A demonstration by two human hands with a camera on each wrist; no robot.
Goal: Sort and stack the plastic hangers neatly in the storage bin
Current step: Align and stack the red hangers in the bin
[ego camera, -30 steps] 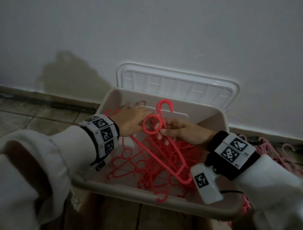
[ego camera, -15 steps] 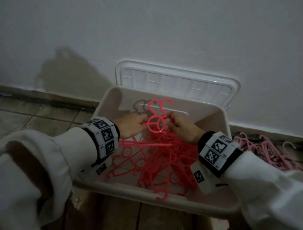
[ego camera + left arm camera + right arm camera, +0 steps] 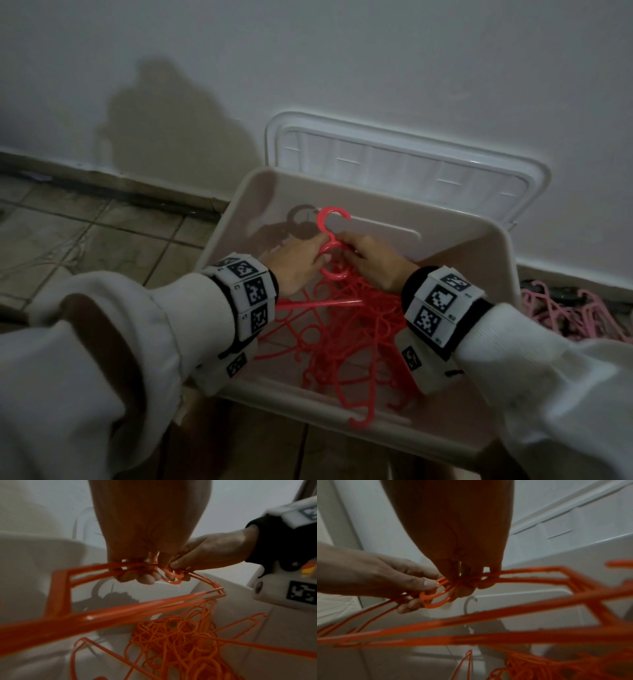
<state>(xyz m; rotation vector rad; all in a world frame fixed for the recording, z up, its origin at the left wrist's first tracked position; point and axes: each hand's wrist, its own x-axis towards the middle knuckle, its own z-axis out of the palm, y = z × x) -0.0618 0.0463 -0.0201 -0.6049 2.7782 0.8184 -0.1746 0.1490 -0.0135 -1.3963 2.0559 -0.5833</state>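
Likely a home: tiled floor [image 3: 102, 233], plain white wall [image 3: 342, 68], skirting [image 3: 102, 178].

Held hangers [image 3: 330, 251]: red plastic, thin frames, bunched at necks, one hook up toward far wall of bin; shoulders and crossbars splay out toward near side in both wrist views. Gripped at necks from both sides over bin.
Pile [image 3: 346, 337]: red hangers, tangled, hooks and bars crossing, lying on bin floor; one hook over near rim.
Bin [image 3: 445, 353]: pale beige plastic, rectangular, open, on floor by wall.
Pink hangers [image 3: 579, 313]: loose heap on floor, right of bin.
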